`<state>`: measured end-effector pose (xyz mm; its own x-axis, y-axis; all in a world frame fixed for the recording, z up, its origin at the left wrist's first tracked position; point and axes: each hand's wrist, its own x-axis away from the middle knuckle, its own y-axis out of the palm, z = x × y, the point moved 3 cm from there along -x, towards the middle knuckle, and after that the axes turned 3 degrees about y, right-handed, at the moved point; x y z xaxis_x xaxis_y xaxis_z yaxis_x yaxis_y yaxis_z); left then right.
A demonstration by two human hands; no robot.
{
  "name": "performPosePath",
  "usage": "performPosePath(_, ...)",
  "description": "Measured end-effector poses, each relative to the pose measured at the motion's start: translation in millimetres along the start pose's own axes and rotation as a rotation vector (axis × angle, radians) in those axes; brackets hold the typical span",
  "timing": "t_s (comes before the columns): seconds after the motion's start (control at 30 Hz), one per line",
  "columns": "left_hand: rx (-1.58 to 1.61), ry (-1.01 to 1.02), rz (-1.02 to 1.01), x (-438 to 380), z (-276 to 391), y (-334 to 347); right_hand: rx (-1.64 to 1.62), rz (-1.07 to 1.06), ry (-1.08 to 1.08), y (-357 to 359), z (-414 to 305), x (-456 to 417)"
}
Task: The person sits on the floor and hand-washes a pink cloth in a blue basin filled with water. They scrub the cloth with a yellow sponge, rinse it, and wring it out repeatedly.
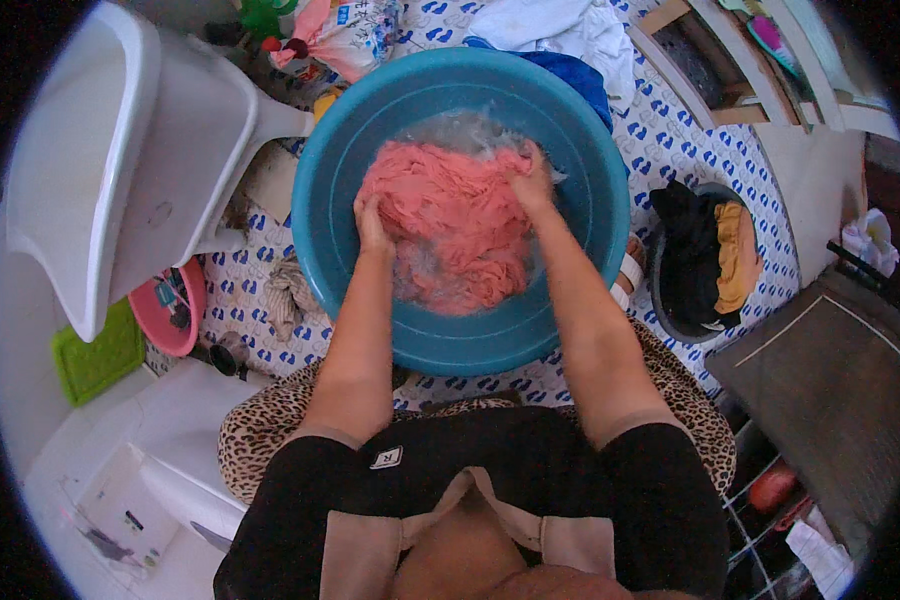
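A large blue plastic basin (345, 330) stands in front of me with water in it. Bunched, wet coral-pink cloth (450, 217) lies in the water, its surface full of folds. My left hand (375, 225) grips the cloth at its left edge, the fingers partly hidden by the fabric. At the upper right of the bundle, my right hand (531, 184) has hold of a fold. Churned, splashing water (457, 127) shows along the far side of the cloth.
A white plastic chair (172, 150) lies tipped on the left, a leg by the basin rim. White cloth (562, 37) and dark blue cloth (570, 75) lie behind the basin. On the right stands a dark tub (664, 307) of clothes. A pink basin (195, 285) sits at left.
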<state>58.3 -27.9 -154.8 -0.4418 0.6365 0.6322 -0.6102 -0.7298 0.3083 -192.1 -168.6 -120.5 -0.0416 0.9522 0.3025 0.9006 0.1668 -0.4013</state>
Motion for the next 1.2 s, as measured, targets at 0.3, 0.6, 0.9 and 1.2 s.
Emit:
performPosePath(0.3,0.203,0.128,-0.532,35,28,70,-0.806,-0.896,0.171,77,-87,146)
performPosePath(0.6,-0.716,0.701,-0.387,72,79,106,0.300,-0.432,-0.491,43,-170,201)
performPosePath(0.9,-0.737,0.787,-0.352,75,79,113,0.594,-0.133,-0.419,50,-154,101)
performPosePath(1.2,-0.413,0.209,-0.051,30,78,88,0.280,0.034,0.081,-19,-31,-29)
